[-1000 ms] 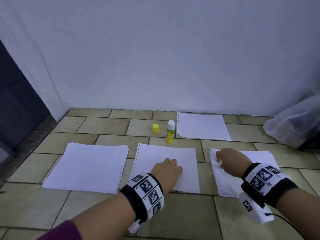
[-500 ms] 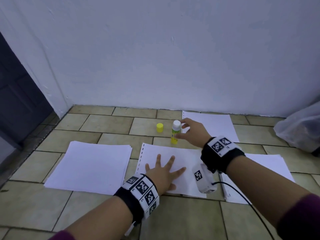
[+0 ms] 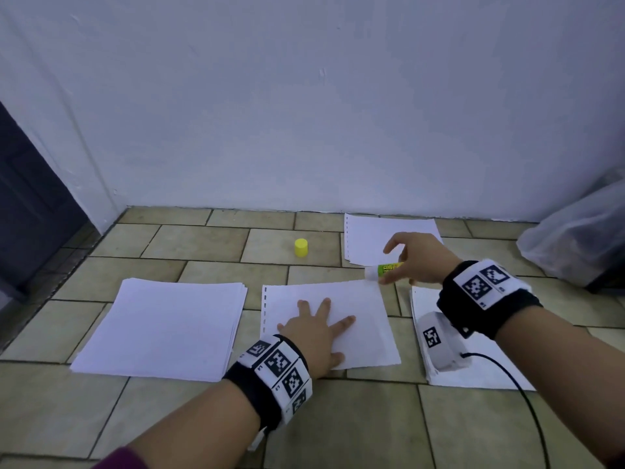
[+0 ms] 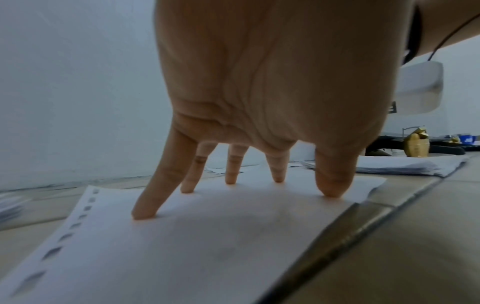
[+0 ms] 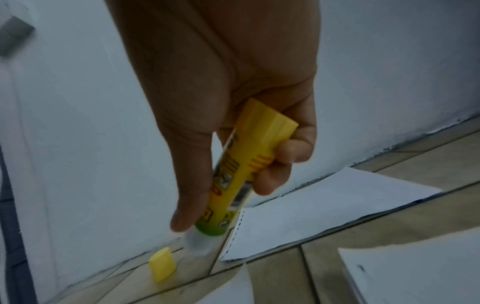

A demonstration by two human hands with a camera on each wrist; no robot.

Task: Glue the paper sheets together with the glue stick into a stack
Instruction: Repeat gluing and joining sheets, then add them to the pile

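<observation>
A single white sheet (image 3: pixel 365 319) with punched holes down its left edge lies on the tiled floor in front of me. My left hand (image 3: pixel 314 330) rests on it with fingers spread and straight; its fingertips (image 4: pixel 145 214) press the sheet (image 4: pixel 182 246). My right hand (image 3: pixel 412 262) grips the yellow glue stick (image 3: pixel 384 269) just above the sheet's far right corner, white tip pointing left. In the right wrist view the thumb and curled fingers hold the glue stick (image 5: pixel 244 174), uncapped. Its yellow cap (image 3: pixel 301 248) stands on the floor behind.
A thick paper stack (image 3: pixel 162 330) lies to the left, another stack (image 3: pixel 480 374) to the right under my right wrist, and one sheet (image 3: pixel 372 238) by the white wall. A clear plastic bag (image 3: pixel 575 238) sits far right. A dark door (image 3: pixel 30 204) stands at left.
My right hand left the right stack, reached the standing glue stick, lifted it and tipped it sideways over the sheet's far corner. My left hand spread its fingers flat on the sheet.
</observation>
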